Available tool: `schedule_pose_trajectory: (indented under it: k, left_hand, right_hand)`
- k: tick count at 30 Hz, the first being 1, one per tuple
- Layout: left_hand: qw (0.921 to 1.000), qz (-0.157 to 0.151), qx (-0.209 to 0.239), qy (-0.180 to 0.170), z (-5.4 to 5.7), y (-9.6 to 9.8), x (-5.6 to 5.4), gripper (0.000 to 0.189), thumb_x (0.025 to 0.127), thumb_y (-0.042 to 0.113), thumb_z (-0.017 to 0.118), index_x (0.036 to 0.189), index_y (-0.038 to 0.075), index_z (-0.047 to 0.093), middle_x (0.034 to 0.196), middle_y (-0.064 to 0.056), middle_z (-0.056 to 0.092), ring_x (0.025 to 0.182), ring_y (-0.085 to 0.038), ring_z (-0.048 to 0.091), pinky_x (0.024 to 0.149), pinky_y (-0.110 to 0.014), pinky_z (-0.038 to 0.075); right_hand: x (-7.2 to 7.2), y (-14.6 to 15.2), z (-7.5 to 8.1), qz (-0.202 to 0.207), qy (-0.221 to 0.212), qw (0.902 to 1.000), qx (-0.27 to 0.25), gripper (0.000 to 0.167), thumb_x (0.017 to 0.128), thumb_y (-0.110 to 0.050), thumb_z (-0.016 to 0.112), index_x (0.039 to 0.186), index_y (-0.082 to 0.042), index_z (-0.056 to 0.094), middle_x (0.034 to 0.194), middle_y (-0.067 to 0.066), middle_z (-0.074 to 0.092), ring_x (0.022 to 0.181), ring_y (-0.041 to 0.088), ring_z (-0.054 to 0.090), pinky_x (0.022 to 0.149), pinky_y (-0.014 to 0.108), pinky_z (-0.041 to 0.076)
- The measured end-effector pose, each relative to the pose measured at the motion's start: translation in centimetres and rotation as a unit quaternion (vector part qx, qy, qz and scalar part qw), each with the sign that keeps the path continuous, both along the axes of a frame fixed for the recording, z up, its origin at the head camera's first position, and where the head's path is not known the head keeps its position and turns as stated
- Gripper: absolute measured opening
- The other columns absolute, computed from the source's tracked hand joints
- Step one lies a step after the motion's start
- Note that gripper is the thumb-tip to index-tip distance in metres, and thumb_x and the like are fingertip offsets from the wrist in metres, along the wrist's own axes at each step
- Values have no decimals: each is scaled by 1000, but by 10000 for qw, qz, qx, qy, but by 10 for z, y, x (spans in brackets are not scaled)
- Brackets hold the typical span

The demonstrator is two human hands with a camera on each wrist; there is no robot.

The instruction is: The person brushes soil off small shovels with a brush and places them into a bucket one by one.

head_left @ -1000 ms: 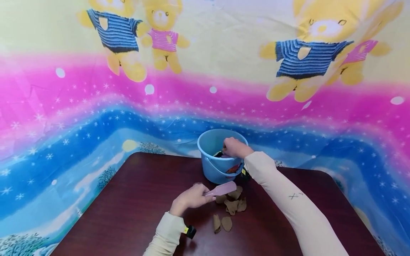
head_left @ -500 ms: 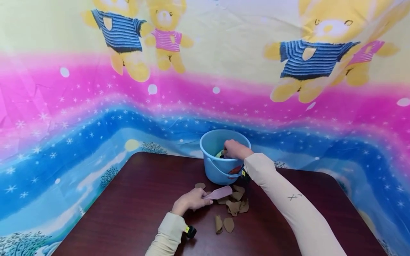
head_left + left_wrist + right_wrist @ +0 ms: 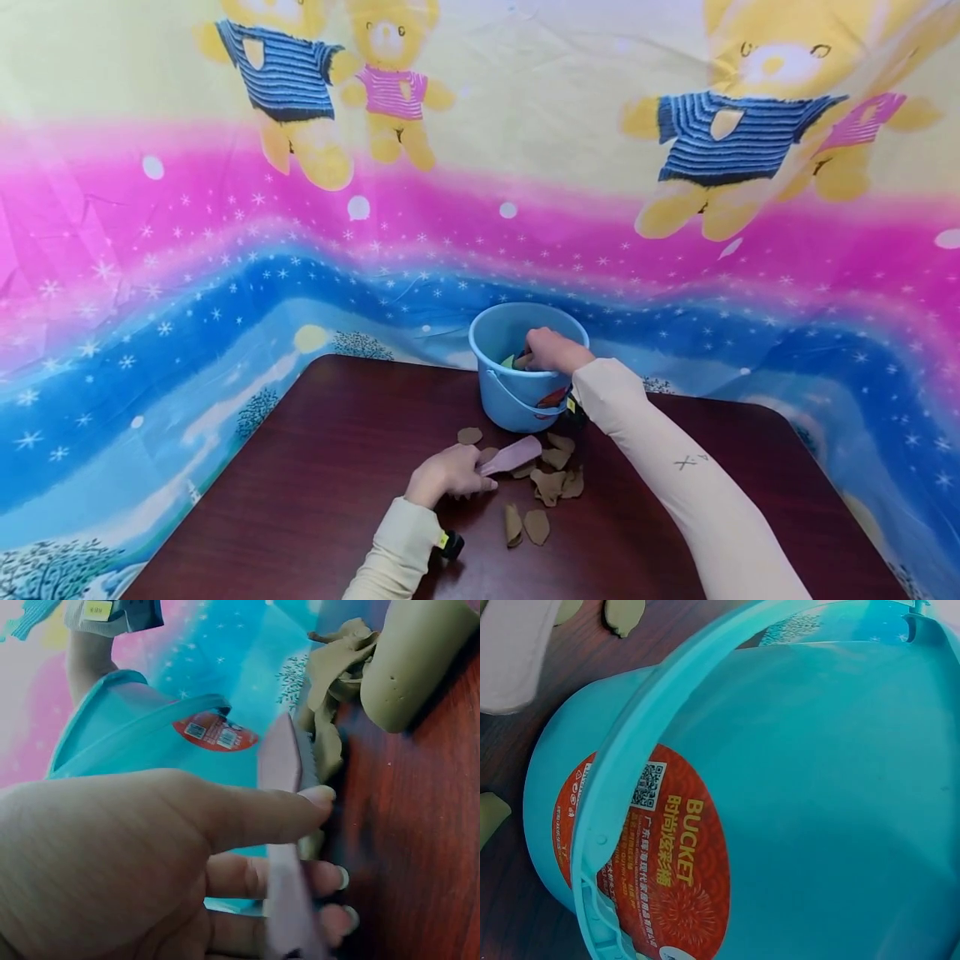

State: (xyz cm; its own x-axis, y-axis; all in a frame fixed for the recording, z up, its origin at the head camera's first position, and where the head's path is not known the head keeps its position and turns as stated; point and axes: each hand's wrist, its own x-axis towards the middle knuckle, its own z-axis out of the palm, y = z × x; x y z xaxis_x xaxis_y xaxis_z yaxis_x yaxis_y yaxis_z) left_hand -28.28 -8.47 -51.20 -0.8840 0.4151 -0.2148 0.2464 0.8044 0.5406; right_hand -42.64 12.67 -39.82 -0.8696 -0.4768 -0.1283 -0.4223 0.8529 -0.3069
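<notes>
My left hand (image 3: pixel 452 475) pinches a pink plastic clay knife (image 3: pixel 512 454) between thumb and fingers, just over the table. In the left wrist view, the knife (image 3: pixel 281 757) shows its flat blade with a toothed edge. Several thin brown clay pieces (image 3: pixel 550 486) lie beside and beyond its blade. My right hand (image 3: pixel 551 350) reaches over the near right rim into the light blue bucket (image 3: pixel 517 400), fingers bent downward. Something light green (image 3: pixel 510 362) shows inside, next to those fingers. Whether the right hand holds anything is hidden; the right wrist view shows only the bucket's outside (image 3: pixel 817 787).
A rolled clay piece (image 3: pixel 513 526) and a flat one (image 3: pixel 537 527) lie nearer on the dark wooden table (image 3: pixel 300 475). The bucket's handle (image 3: pixel 517 402) hangs down its front. A printed cloth (image 3: pixel 495 242) hangs closely behind the table.
My left hand and the knife have lowered slightly, the blade shifting left; a flat clay piece now shows beyond that hand. My right hand stays in the bucket, where the green thing is more visible.
</notes>
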Motion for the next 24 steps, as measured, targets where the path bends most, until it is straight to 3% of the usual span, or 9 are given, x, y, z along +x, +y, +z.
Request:
schedule_pose_trajectory:
  k: [6,9,14,21,23,24]
  left_hand:
    - [9989,53,-277,387,8,3,5,47,91,31,77,57,17,47,51,6,37,48,-10,38,50,-26,34]
    - [9989,39,-218,413,11,5,8,49,92,29,75,56,18,43,51,7,33,46,-10,35,49,-26,33]
    - [9992,-14,-90,394,18,3,8,38,95,25,71,62,15,53,55,5,42,51,-12,41,52,-29,35]
    - [9986,16,116,507,27,-14,3,26,95,30,71,78,10,68,63,2,49,57,-14,47,54,-31,38]
    - [9987,11,170,476,27,-20,1,27,96,30,70,80,8,69,63,2,49,57,-14,47,54,-30,38]
    - [9986,-19,198,487,26,-23,-1,28,96,30,70,81,7,70,62,2,48,56,-13,47,54,-30,38]
  right_hand:
    - [1,3,2,4,8,10000,61,42,100,-24,66,61,-13,55,51,-3,35,45,13,38,52,28,38]
    - [3,7,5,-21,9,10000,94,40,100,-25,67,62,-13,58,51,-3,37,45,12,39,52,28,38]
    - [5,14,11,-30,-3,10000,76,39,98,-32,69,65,-11,63,51,-3,40,46,12,42,52,28,40]
    - [6,16,24,159,-112,9998,93,47,97,-45,68,65,-10,61,52,-3,40,47,12,41,53,26,38]
    - [8,17,30,193,-112,9997,56,48,98,-43,67,70,-5,62,56,0,41,50,15,42,55,28,38]
    - [10,18,33,205,-21,9998,20,43,99,-40,66,77,-3,67,61,2,49,55,15,48,58,29,43]
